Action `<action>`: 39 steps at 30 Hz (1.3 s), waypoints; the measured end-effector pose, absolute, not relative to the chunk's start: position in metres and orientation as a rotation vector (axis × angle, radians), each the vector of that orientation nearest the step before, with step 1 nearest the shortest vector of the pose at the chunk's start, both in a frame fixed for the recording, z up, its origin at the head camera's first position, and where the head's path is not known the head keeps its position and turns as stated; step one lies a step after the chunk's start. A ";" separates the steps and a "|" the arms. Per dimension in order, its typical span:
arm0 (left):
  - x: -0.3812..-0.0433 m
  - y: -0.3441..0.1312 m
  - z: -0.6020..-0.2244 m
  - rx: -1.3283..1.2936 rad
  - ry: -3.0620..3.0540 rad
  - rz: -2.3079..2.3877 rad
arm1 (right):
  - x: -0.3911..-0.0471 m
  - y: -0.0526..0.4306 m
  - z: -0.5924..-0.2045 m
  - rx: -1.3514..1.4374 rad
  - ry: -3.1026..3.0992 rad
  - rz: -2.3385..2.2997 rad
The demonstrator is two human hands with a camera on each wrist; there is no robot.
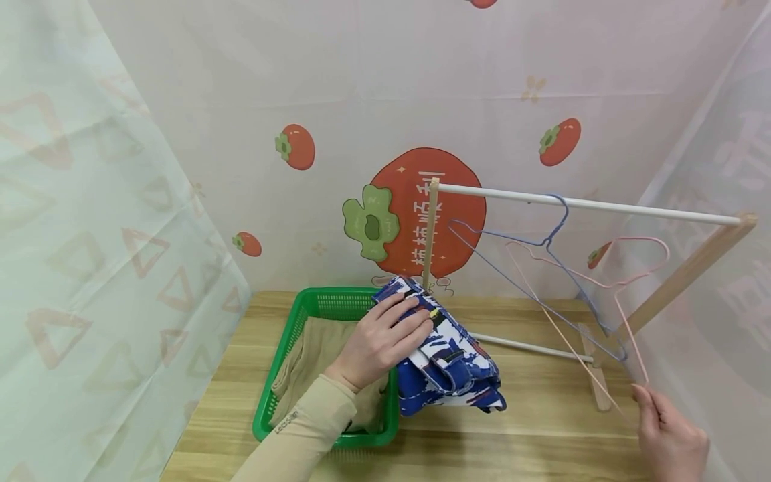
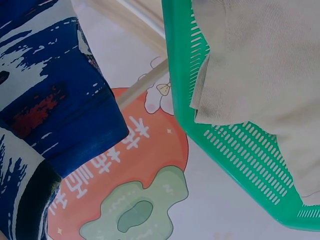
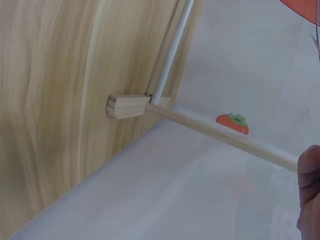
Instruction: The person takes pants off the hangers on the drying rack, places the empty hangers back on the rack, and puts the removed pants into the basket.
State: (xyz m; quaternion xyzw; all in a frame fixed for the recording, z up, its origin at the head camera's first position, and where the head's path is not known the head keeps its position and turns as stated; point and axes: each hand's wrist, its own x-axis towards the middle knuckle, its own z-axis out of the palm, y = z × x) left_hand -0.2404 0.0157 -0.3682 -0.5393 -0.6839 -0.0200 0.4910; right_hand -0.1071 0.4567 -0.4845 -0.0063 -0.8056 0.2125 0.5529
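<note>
My left hand (image 1: 385, 338) holds a folded blue-and-white patterned garment (image 1: 452, 365), its fingers laid over the top and the thumb hidden. Stitched seams and a pocket show on the cloth, which is tilted beside the green basket's right rim. In the left wrist view the garment (image 2: 65, 100) fills the left side. At the far right, my right hand (image 1: 671, 435) pinches a pink wire hanger (image 1: 626, 318) by its lower part, hook upward. Only part of the right hand (image 3: 310, 195) shows in the right wrist view, at its right edge.
A green basket (image 1: 263, 395) with folded beige cloth (image 1: 319, 348) stands on the wooden table (image 1: 217, 408). To the right is a rack with a white rail (image 1: 632, 209) and wooden posts (image 1: 687, 281). A blue hanger (image 1: 557, 251) hangs from the rail. Printed sheets surround the table.
</note>
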 end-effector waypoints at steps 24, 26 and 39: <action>-0.239 0.010 -0.370 -1.295 -1.669 -0.085 | -0.115 0.478 -0.438 -0.026 -1.929 0.349; -0.239 0.008 -0.370 -1.296 -1.672 -0.085 | -0.117 0.478 -0.438 -0.027 -1.941 0.345; -0.240 -0.015 -0.363 -1.243 -1.730 -0.032 | -0.116 0.472 -0.445 -0.034 -2.050 0.461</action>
